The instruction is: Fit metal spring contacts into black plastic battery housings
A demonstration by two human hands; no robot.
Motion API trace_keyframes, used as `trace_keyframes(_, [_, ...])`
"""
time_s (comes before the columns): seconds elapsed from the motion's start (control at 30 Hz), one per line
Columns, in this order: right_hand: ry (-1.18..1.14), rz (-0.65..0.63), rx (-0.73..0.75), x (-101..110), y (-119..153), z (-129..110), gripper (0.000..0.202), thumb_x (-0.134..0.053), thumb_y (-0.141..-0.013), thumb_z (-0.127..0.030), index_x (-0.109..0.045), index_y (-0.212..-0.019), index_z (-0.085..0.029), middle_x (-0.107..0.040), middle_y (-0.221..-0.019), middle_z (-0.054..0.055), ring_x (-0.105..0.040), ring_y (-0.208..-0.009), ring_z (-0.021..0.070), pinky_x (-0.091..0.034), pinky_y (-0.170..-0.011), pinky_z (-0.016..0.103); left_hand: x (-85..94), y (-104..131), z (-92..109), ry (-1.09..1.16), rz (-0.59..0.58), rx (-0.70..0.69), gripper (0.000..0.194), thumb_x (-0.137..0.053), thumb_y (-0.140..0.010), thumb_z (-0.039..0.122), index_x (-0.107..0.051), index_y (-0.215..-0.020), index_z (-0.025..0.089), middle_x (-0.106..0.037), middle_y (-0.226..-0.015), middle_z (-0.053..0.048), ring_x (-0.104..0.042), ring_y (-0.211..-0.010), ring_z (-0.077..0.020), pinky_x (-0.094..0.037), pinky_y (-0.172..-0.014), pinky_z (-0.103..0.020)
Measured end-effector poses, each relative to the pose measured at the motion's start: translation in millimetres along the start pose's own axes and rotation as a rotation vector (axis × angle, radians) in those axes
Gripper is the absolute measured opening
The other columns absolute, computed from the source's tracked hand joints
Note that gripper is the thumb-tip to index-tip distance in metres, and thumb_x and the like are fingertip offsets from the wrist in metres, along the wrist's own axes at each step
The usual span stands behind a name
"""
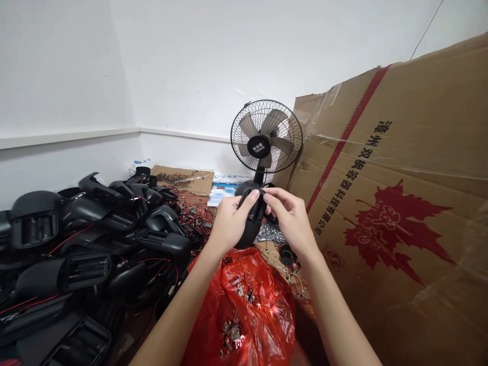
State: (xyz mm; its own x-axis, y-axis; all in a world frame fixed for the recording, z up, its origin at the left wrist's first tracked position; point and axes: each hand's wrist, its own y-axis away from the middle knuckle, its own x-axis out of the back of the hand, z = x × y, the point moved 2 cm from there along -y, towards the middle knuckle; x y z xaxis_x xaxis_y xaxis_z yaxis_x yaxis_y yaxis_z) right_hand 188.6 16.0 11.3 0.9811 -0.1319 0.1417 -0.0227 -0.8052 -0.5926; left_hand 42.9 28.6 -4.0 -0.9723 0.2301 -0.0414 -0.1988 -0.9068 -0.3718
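A black plastic housing [252,223] with an open battery compartment is held up above a red plastic bag [263,300]. My left hand [231,218] is closed round the housing's left side, its thumb lying along the compartment's upper edge. At the upper right end of the same housing, the thumb and fingers of my right hand [287,216] are pinched together; whatever sits between their tips is hidden. Inside the bag lie many small metal pieces [233,333].
Similar black housings [87,269] with red wires are heaped at left. Behind the hands stands a black fan [267,136]. A big cardboard box [381,213] rises at right. Loose thin wires [196,216] and a flat cardboard piece [186,179] lie farther back.
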Motion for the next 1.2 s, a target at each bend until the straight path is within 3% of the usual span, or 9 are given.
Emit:
trace_keyframes(0.17, [-0.052,0.019,-0.038,-3.0,1.3,0.6,0.023,-0.067,-0.088,-0.04,-0.072,-0.089,-0.018,-0.056,-0.066,-0.002,-0.049,-0.059,0.0133,-0.048,-0.056,0.025,0.2,1.3,-0.5,-0.081,-0.01,-0.041,0.05,-0.06,-0.095,0.059,-0.069,-0.073,0.015,-0.069,-0.065,-0.005,-0.062,-0.057,-0.015,-0.049,-0.055,-0.024])
trace_keyframes(0.6, [-0.062,0.036,0.038,-5.1,2.8,5.4,0.019,-0.065,-0.089,-0.037,-0.062,-0.084,-0.019,-0.055,-0.072,-0.002,-0.046,-0.059,0.0126,-0.044,-0.054,0.025,-0.7,2.0,0.1,-0.089,-0.026,-0.013,0.05,-0.06,-0.093,0.059,-0.065,-0.073,0.014,-0.069,-0.067,-0.006,-0.062,-0.057,-0.0165,-0.049,-0.054,-0.026])
trace_keyframes(0.73, [0.059,0.031,0.119,-2.4,1.7,4.4,0.015,-0.059,-0.093,-0.03,-0.07,-0.093,-0.02,-0.064,-0.089,0.002,-0.059,-0.08,0.0174,-0.049,-0.07,0.03,1.5,3.7,0.9,-0.037,-0.151,0.013,0.042,-0.066,-0.091,0.056,-0.065,-0.085,0.015,-0.071,-0.073,-0.006,-0.064,-0.06,-0.0162,-0.051,-0.057,-0.027])
trace_keyframes(0.87, [0.099,-0.009,0.198,-1.9,1.3,0.8,0.023,-0.055,-0.094,-0.025,-0.076,-0.104,-0.023,-0.068,-0.11,0.006,-0.063,-0.107,0.0216,-0.05,-0.089,0.035,1.6,5.2,2.8,-0.099,-0.228,-0.01,0.033,-0.071,-0.088,0.044,-0.067,-0.103,0.015,-0.072,-0.081,-0.005,-0.065,-0.066,-0.0168,-0.054,-0.066,-0.03])
trace_keyframes(1.0, [0.063,-0.048,0.147,-2.6,0.9,2.9,0.019,-0.062,-0.091,-0.022,-0.079,-0.099,-0.023,-0.072,-0.108,0.005,-0.066,-0.106,0.0219,-0.049,-0.095,0.037,-0.8,3.9,1.2,-0.212,-0.211,-0.056,0.038,-0.077,-0.08,0.03,-0.067,-0.114,0.015,-0.073,-0.089,-0.007,-0.07,-0.082,-0.0229,-0.057,-0.079,-0.038])
trace_keyframes(1.2, [-0.05,-0.084,0.018,-0.5,-1.1,8.6,0.018,-0.064,-0.087,-0.021,-0.081,-0.096,-0.024,-0.077,-0.1,0.001,-0.068,-0.097,0.0199,-0.051,-0.088,0.033,-2.5,2.5,1.6,-0.288,-0.183,-0.112,0.046,-0.078,-0.078,0.028,-0.066,-0.12,0.015,-0.074,-0.099,-0.01,-0.07,-0.105,-0.0303,-0.057,-0.093,-0.048])
